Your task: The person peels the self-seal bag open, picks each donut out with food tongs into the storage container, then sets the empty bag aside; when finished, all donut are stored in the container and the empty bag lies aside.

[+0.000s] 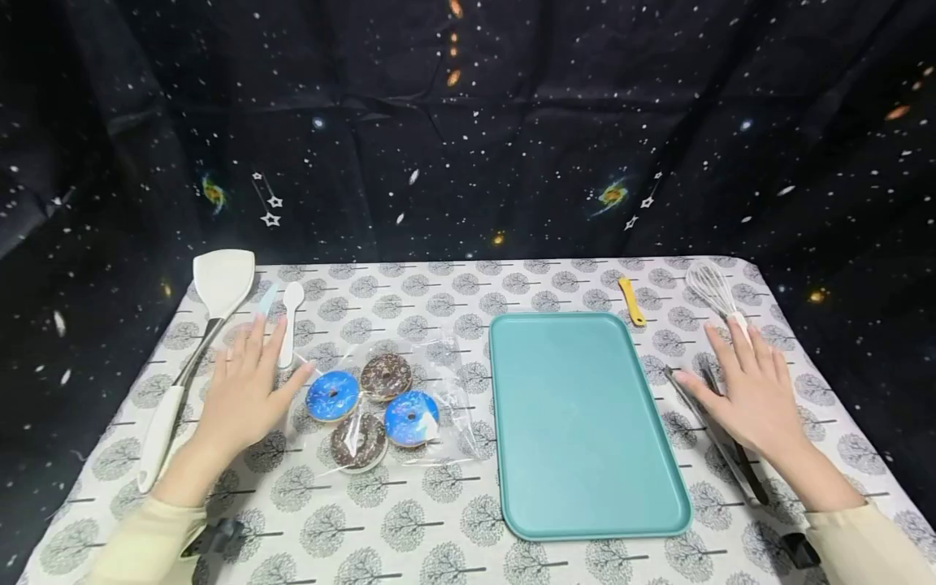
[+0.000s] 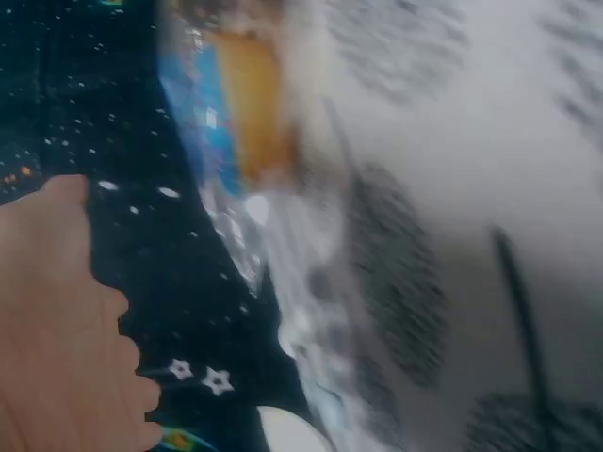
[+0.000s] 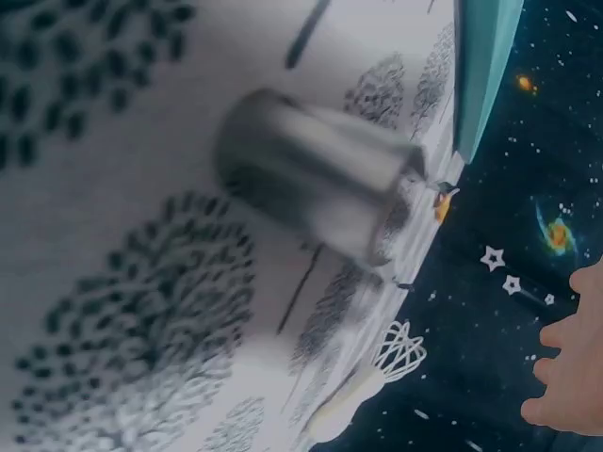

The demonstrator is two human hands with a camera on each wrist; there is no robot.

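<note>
In the head view my left hand [image 1: 244, 390] has its fingers spread, palm down, between a white-headed spatula [image 1: 224, 280] and a bag of doughnuts. Its fingertips overlap a pale blue tip [image 1: 267, 299] and lie near a small white spoon [image 1: 289, 321]. The clear bag [image 1: 457, 422] holds blue-iced doughnuts [image 1: 332, 396] and chocolate ones [image 1: 387, 375]. My right hand [image 1: 756, 398], also spread, hovers over dark metal tongs [image 1: 749, 475], fingertips at the handle of a whisk [image 1: 711, 286]. The wrist views show the left hand [image 2: 66, 330] and right hand [image 3: 575, 358] holding nothing.
A teal rectangular tray [image 1: 585, 422] lies between the bag and the tongs. Behind its right corner is a small yellow handle-like piece [image 1: 632, 302]. The tree-patterned tablecloth [image 1: 402, 520] ends at a dark starry curtain [image 1: 439, 162].
</note>
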